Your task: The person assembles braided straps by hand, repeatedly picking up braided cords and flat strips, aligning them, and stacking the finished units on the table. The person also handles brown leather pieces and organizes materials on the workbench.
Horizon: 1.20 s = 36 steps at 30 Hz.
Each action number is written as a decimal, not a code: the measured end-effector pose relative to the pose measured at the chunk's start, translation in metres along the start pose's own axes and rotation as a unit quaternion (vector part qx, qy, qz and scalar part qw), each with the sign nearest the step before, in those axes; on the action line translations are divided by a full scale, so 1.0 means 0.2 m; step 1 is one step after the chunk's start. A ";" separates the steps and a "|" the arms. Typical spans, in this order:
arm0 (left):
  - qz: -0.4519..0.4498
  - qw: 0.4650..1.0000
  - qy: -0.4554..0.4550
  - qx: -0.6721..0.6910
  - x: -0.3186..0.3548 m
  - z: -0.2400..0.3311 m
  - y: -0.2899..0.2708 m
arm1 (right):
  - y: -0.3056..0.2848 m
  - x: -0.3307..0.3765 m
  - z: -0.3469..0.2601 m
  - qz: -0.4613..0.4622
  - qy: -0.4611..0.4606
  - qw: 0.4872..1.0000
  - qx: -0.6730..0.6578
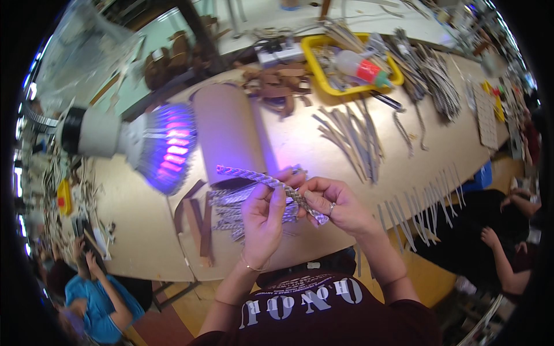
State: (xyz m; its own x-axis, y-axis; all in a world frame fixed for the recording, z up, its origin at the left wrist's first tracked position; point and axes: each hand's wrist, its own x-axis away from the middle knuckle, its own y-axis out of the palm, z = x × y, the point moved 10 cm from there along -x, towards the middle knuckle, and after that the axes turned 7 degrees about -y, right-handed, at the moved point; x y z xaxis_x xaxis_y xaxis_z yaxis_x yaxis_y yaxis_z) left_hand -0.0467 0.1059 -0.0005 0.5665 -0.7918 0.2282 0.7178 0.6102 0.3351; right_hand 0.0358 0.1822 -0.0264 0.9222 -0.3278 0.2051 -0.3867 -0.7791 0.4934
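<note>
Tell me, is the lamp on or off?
On: the lamp glows purple-blue with bright pink bars, and a purple tint falls on the table beside it.

Pale worktable [288,144] with cardboard roll [228,130], yellow tray [311,72], loose strips [352,138].

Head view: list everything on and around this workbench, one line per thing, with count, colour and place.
Braided strip: one, silvery, held between both hands.
Pile of braided strips: several, silvery, on the table under the hands.
Lamp: one, white with purple glow, left over the table.
Cardboard roll: one, tan, centre of the table.
Flat brown strips: a few, left of the pile.
Loose grey strips: many, right of centre.
Yellow tray: one, far side, holding a bottle with a red cap.
Table: one, pale wood.
Other people: one lower left, one far right.
Left hand: pinching the braid.
Right hand: pinching the braid, ring on one finger.
</note>
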 end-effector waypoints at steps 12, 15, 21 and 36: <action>0.081 0.977 -0.007 0.196 0.02 -0.02 -0.26 | 0.25 -0.01 0.16 -0.108 0.059 0.950 0.287; 0.087 0.950 -0.086 0.286 -0.02 -0.07 -0.34 | 0.39 -0.03 0.07 -0.158 -0.081 0.860 0.479; 0.011 0.946 -0.197 0.256 0.09 -0.15 -0.37 | 0.56 0.07 0.09 -0.289 -0.143 0.788 0.525; -0.010 0.878 -0.289 0.381 0.15 -0.10 -0.39 | 0.57 0.09 0.12 -0.316 -0.172 0.765 0.534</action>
State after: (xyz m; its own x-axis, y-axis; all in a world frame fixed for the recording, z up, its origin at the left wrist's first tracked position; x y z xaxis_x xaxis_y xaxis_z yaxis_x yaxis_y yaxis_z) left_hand -0.0780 0.0340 -0.0383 0.0983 -0.8170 0.5682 0.1219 0.5766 0.8079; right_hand 0.0084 0.0748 0.0132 0.9419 0.3163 -0.1133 0.1860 -0.7718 -0.6081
